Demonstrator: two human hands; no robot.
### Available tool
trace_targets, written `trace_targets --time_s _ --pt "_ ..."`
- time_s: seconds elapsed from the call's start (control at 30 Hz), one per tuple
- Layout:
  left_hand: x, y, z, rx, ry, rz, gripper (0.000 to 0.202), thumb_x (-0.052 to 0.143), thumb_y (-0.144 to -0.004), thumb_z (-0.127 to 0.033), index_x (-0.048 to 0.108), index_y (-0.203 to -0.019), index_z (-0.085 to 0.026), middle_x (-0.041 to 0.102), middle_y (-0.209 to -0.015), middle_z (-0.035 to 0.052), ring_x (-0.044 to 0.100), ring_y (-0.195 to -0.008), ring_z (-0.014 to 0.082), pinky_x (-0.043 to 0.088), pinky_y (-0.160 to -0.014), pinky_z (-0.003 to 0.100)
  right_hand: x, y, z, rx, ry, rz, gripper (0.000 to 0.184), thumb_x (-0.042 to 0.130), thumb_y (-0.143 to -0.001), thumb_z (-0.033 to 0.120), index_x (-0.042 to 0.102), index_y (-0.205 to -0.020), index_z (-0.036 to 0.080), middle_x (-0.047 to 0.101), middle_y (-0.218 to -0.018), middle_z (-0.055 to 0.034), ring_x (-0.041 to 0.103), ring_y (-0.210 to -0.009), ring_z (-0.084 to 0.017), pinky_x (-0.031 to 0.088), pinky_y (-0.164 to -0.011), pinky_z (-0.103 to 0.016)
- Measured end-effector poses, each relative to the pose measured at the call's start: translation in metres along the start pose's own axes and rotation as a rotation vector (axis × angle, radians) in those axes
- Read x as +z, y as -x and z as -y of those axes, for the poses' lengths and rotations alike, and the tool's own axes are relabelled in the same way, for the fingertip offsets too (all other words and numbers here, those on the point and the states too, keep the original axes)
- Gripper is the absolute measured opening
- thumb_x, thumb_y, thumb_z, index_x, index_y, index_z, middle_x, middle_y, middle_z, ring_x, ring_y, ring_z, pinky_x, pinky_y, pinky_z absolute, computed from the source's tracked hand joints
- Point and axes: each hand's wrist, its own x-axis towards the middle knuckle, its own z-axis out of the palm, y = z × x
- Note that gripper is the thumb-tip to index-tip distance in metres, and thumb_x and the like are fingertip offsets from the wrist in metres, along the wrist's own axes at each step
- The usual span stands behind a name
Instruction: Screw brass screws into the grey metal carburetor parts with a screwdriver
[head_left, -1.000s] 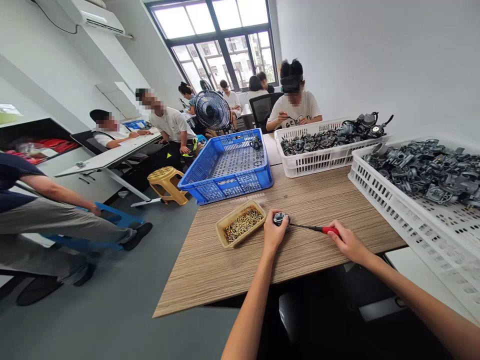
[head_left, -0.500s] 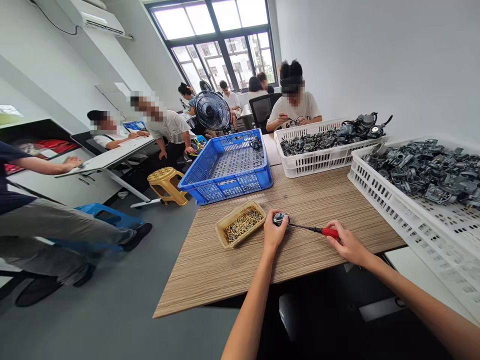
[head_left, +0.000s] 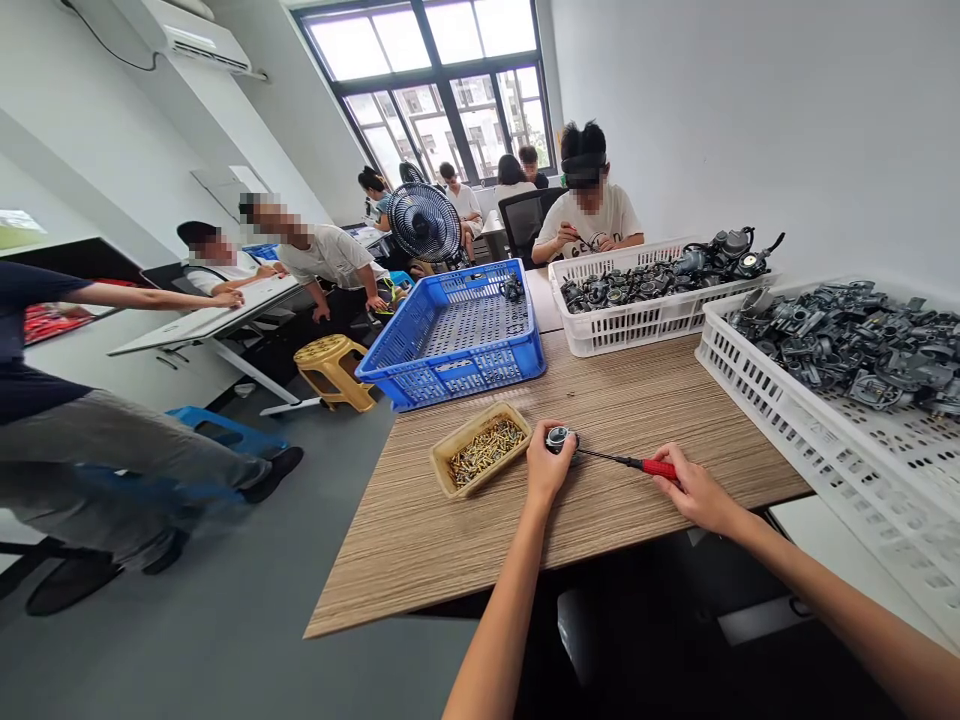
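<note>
My left hand (head_left: 548, 462) is closed around a small metal carburetor (head_left: 559, 437) on the wood-grain table (head_left: 465, 550). The round opening of the part faces up between thumb and fingers. My right hand (head_left: 696, 487) grips the red handle of a screwdriver (head_left: 659, 468). Its dark shaft points left, and the tip meets the carburetor's right side; the exact contact spot is too small to make out. Just left of my left hand sits a tan tray (head_left: 454, 489) full of small brass-coloured parts (head_left: 487, 450).
A blue crate (head_left: 469, 371) with a few parts stands beyond the tray. Two white crates (head_left: 622, 338) heaped with metal carburetor parts (head_left: 862, 340) line the back and right. Across the table a co-worker (head_left: 589, 215) handles a part. Another person (head_left: 75, 400) stands at far left.
My hands, the carburetor and the screwdriver hold almost the same place. At far left, the standing person's arm has reached further right over the white table.
</note>
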Motion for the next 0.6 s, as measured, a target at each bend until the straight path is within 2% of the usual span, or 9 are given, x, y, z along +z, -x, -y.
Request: trace_targets --time_s 0.07,0.2,0.27,0.43,0.6 --pt "-0.0001 -0.0002 0.0003 0.003 0.0 0.0 0.019 0.069 -0.085 -0.036 0.063 -0.096 -0.023 0.068 -0.085 0.001 0.066 -0.078 0.0185 0.052 -0.076 0.03 0.0004 -0.0009 -0.0004 0.012 -0.01 0.006 0.017 0.046 -0.104 0.044 0.049 -0.108 0.027 0.073 -0.092 -0.0046 0.071 -0.08 -0.027 0.049 -0.074 -0.036" --pt "-0.0006 -0.0005 0.0003 0.009 -0.001 0.001 0.02 0.068 -0.085 -0.038 0.063 -0.096 -0.022 0.068 -0.085 0.0011 0.065 -0.079 0.0185 0.052 -0.077 0.03 0.0006 -0.0027 0.0001 0.017 -0.021 -0.005 0.03 0.037 -0.109 0.052 0.05 -0.098 0.027 0.068 -0.078 -0.0018 0.066 -0.07 -0.025 0.044 -0.067 -0.034" --pt "-0.0008 -0.0006 0.0 0.014 0.002 0.003 0.02 0.068 -0.085 -0.039 0.063 -0.095 -0.022 0.068 -0.085 0.0012 0.065 -0.079 0.0187 0.051 -0.077 0.031 0.0007 -0.0023 0.0006 0.0 -0.017 0.002 0.032 0.036 -0.11 0.052 0.051 -0.098 0.027 0.068 -0.079 -0.0019 0.065 -0.069 -0.024 0.044 -0.067 -0.033" --pt "-0.0009 -0.0005 -0.0001 0.024 0.001 0.007 0.02 0.067 -0.085 -0.039 0.062 -0.094 -0.022 0.068 -0.085 0.0012 0.065 -0.079 0.0184 0.051 -0.077 0.03 0.002 0.0006 -0.0007 -0.018 -0.005 -0.019 0.02 0.049 -0.104 0.044 0.048 -0.114 0.026 0.074 -0.096 -0.0047 0.07 -0.077 -0.025 0.048 -0.073 -0.034" --pt "-0.0012 -0.0004 0.0004 0.026 -0.011 0.009 0.02 0.067 -0.085 -0.039 0.063 -0.095 -0.022 0.067 -0.084 0.0011 0.064 -0.079 0.0185 0.05 -0.077 0.031 0.0019 -0.0017 -0.0032 0.012 0.004 0.0 0.018 0.045 -0.105 0.044 0.047 -0.107 0.027 0.07 -0.085 -0.0026 0.069 -0.074 -0.026 0.047 -0.07 -0.034"
